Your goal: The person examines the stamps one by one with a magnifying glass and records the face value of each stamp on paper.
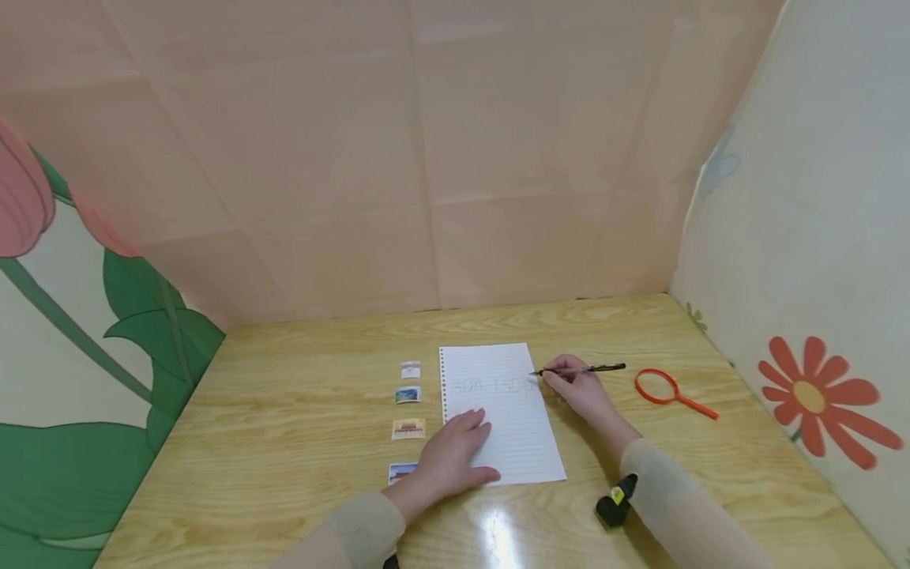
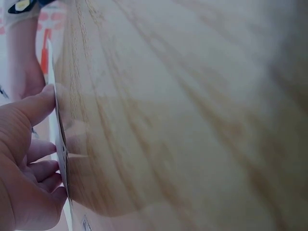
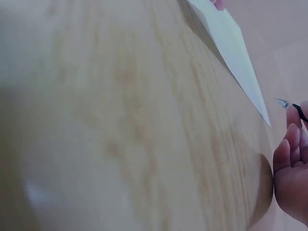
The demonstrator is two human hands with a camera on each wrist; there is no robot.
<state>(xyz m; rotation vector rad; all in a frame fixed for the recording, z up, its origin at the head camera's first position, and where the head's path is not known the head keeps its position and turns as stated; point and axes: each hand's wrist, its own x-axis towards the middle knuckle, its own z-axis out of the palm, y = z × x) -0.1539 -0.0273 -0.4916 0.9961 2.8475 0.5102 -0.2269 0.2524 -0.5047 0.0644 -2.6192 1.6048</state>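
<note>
Paper (image 1: 506, 419) — a lined sheet with faint pencilled figures near its top — is seen in the head view lying flat on the bench (image 1: 284, 442). The left hand (image 1: 455, 454) is laid on the sheet's lower left corner, fingers straight and spread. The right hand (image 1: 579, 387) is placed at the sheet's right edge, its fingers pinched round a pen (image 1: 583, 369) whose tip meets the written line. Four small picture cards (image 1: 408, 429) are ranged just left of the paper; an orange magnifier (image 1: 671, 391) lies well to its right.

In the left wrist view, the flat fingers (image 2: 29, 144) are seen pressed on the paper's edge (image 2: 60, 139). This pressure is best kept even, so the sheet is not dragged.

In the right wrist view, the pen tip (image 3: 284, 102) is shown just off the paper's corner (image 3: 240, 62) — a light, steady stroke is judged advisable.
</note>
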